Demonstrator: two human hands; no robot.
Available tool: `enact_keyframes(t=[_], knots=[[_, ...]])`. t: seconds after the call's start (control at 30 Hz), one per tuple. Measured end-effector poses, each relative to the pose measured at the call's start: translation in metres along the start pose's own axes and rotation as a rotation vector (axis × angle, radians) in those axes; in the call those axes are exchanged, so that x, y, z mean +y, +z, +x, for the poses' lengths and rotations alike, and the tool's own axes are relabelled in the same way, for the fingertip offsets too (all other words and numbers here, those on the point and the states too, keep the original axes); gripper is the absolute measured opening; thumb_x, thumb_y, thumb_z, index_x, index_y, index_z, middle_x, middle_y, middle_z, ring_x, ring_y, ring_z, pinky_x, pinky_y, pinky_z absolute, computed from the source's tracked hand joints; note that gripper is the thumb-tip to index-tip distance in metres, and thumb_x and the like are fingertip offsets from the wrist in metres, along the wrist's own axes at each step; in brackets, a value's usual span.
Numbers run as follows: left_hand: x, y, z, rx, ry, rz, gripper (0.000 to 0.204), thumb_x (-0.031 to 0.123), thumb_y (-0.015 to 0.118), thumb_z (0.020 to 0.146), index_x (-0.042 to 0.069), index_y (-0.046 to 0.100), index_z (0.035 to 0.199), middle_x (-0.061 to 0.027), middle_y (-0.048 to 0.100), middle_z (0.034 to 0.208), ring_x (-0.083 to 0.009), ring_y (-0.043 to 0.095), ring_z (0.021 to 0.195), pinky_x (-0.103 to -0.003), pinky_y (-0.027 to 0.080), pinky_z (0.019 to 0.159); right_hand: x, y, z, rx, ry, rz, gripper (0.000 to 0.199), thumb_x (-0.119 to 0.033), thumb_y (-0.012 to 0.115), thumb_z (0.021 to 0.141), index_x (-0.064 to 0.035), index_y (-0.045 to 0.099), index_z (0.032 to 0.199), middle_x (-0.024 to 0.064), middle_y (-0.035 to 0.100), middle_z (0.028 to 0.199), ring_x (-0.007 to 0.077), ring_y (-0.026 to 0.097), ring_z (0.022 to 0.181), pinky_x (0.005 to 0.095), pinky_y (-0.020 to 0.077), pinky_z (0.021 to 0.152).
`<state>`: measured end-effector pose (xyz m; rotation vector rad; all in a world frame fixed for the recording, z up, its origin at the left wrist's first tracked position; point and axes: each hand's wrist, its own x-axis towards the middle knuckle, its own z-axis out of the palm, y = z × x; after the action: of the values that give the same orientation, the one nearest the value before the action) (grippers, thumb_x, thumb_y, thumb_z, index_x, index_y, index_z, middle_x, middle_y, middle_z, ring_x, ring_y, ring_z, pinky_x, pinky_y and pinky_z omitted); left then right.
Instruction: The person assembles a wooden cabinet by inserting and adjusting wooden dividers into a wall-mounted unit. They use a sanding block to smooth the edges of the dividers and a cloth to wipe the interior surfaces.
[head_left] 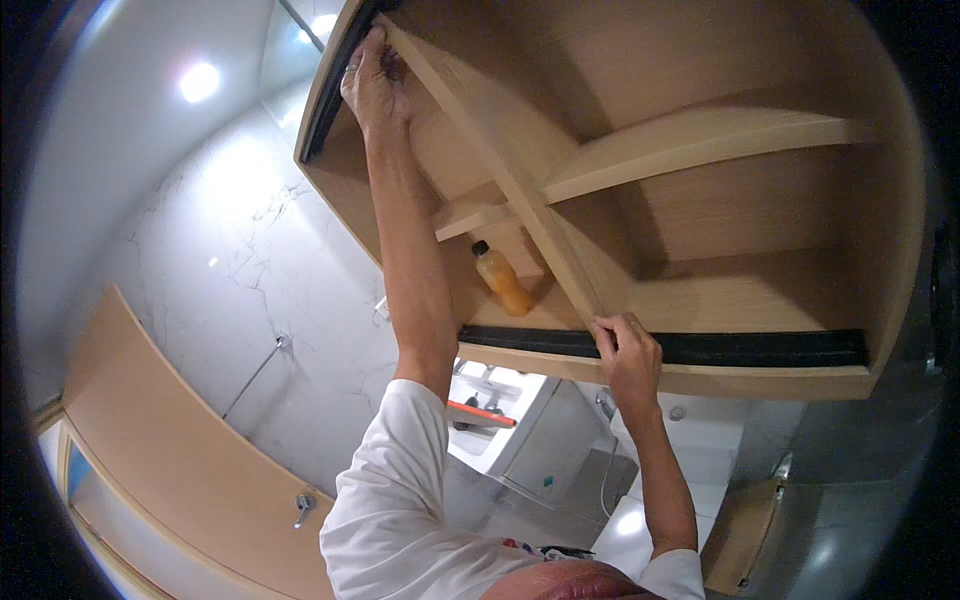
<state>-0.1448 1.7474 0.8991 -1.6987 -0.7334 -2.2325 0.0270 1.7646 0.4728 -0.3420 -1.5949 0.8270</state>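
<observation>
A pale wooden wall cabinet without doors fills the upper right. A long upright wooden divider panel runs through it from the upper left to the lower middle. My right hand pinches the panel's lower end, just above the black strip along the cabinet's bottom edge. My raised left hand is closed beside the panel's upper end, next to another black strip; its fingertips are partly hidden. Inside, left of the panel, a small bottle of orange liquid with a black cap stands on the cabinet floor.
Horizontal shelves meet the panel on both sides. Below the cabinet are a white sink with an orange-red bar-shaped thing across it, and a hose. A wooden door with a metal handle is at lower left.
</observation>
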Motion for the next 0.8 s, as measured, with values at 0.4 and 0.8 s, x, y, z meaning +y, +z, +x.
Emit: enact_keyframes(t=[0.4,0.8], knots=[[0.003,-0.016,0.019,-0.053,-0.107,0.053,0.024,0.012,0.083,0.085,0.003,0.071,0.103,-0.0044,0.071,0.09,-0.0145,0.066,0.076,-0.028,0.054,0.068,0.016,0.012,-0.002,0.032,-0.103,-0.024,0.011,-0.011,0.071,0.09,-0.0061,0.064,0.097,0.0136,0.067,0.092,0.0329,0.069,0.085,0.0432,0.057,0.071],[0.003,-0.025,0.013,-0.052,-0.095,0.065,0.02,0.011,0.083,0.085,0.003,0.071,0.099,-0.0034,0.069,0.086,-0.0139,0.065,0.074,-0.028,0.053,0.063,0.008,0.003,-0.002,0.013,-0.102,-0.045,0.012,-0.003,0.076,0.086,-0.0028,0.067,0.094,0.0119,0.07,0.089,0.0304,0.072,0.081,0.0406,0.0581,0.07]])
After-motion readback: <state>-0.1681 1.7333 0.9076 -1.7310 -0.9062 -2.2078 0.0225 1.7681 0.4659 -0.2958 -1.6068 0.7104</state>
